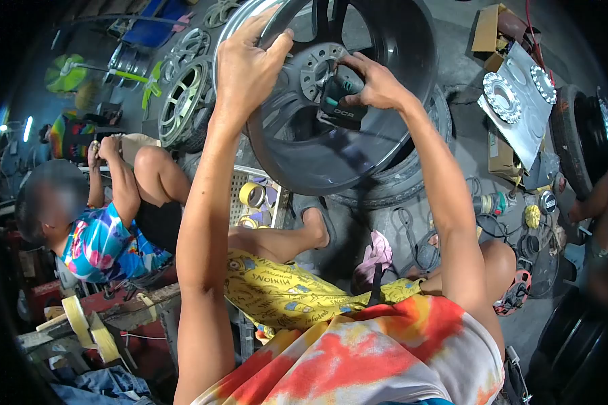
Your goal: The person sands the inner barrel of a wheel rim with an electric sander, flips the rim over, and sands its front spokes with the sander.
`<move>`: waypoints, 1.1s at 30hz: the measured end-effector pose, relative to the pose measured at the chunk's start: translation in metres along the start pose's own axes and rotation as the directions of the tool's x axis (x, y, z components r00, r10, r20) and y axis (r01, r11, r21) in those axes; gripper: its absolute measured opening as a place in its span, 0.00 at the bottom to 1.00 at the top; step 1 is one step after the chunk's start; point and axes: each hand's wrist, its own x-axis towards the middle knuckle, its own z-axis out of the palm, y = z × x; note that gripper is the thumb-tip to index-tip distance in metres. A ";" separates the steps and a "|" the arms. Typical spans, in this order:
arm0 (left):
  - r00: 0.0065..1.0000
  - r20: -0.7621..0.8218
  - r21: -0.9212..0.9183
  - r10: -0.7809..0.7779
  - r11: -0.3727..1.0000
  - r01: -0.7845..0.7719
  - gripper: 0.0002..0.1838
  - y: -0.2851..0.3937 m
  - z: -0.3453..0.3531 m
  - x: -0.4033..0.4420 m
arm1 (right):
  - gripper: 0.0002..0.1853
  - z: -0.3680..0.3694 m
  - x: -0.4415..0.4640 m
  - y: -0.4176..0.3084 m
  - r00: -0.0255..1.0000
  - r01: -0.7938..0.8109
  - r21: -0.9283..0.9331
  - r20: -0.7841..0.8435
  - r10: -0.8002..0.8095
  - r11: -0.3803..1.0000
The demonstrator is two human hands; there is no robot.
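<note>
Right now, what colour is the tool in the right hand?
The tool is mostly black with teal patches, best seen in the head view.

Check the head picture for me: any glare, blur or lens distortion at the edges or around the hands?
Head view, edges: curved black corners, wide-lens distortion; head view, left: a light strip glares, the seated person's head is blurred; head view, centre: left hand brightly lit, right hand clear, "DCA" readable on the black tool.

Site: a workshop for vehicle wheels. Evidence: dark wheel rim point(311, 74) toward 12 o'clock, black power tool point(340, 102) over its middle; spoked wheel point(181, 102) at 10; tyre point(567, 128) between 2 and 3; yellow tape roll point(78, 322) at 8; possibly a grinder point(492, 203) at 3, hard to pick out among clutter.
</note>
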 end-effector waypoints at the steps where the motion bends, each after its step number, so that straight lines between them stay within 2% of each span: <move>1: 1.000 -0.009 -0.021 0.027 0.999 -0.027 0.22 0.000 0.002 0.000 | 0.45 0.005 -0.003 -0.001 1.000 0.001 -0.002 0.000 -0.001 1.000; 3: 0.998 -0.024 -0.039 0.054 0.998 -0.055 0.22 0.000 0.002 -0.001 | 0.46 0.015 -0.009 -0.005 0.988 -0.012 -0.166 -0.155 -0.014 0.986; 5: 0.998 -0.004 -0.032 0.065 0.997 -0.065 0.22 0.005 0.002 -0.002 | 0.46 0.016 -0.018 -0.015 0.991 -0.038 -0.170 -0.135 0.015 0.985; 8: 0.992 -0.025 -0.036 0.127 0.991 -0.128 0.21 0.001 0.005 -0.001 | 0.47 0.026 -0.031 -0.023 0.964 -0.044 -0.267 -0.266 -0.029 0.963; 10: 0.990 -0.025 -0.044 0.137 0.989 -0.138 0.21 0.002 0.004 0.000 | 0.48 0.029 -0.036 -0.026 0.959 -0.069 -0.283 -0.284 -0.015 0.957; 12: 0.999 0.008 -0.013 0.049 0.999 -0.049 0.21 0.006 0.002 0.000 | 0.49 0.030 -0.038 -0.030 0.953 -0.090 -0.299 -0.301 -0.005 0.950; 15: 0.997 -0.019 -0.036 0.079 0.996 -0.079 0.21 0.008 0.002 0.000 | 0.50 0.029 -0.036 -0.031 0.943 -0.054 -0.355 -0.327 -0.070 0.933; 20: 0.992 -0.038 -0.064 0.122 0.990 -0.124 0.22 0.004 0.004 0.000 | 0.42 0.035 -0.034 -0.030 0.939 0.009 -0.452 -0.303 -0.163 0.892; 24: 0.993 -0.024 -0.015 0.114 0.993 -0.115 0.22 0.004 0.003 0.001 | 0.40 0.037 -0.036 -0.021 0.933 0.004 -0.444 -0.320 -0.163 0.896; 28: 0.987 -0.052 0.012 0.153 0.988 -0.152 0.21 0.003 0.004 0.003 | 0.44 0.037 -0.045 -0.022 0.946 -0.056 -0.410 -0.314 -0.083 0.910; 30: 1.000 0.004 -0.005 0.028 1.000 -0.028 0.21 0.007 0.001 0.002 | 0.45 0.036 -0.049 -0.021 0.949 -0.073 -0.387 -0.310 -0.055 0.919; 33: 0.999 -0.008 -0.019 0.049 0.999 -0.049 0.21 0.008 0.002 0.002 | 0.48 0.036 -0.048 -0.016 0.963 -0.032 -0.315 -0.264 -0.056 0.949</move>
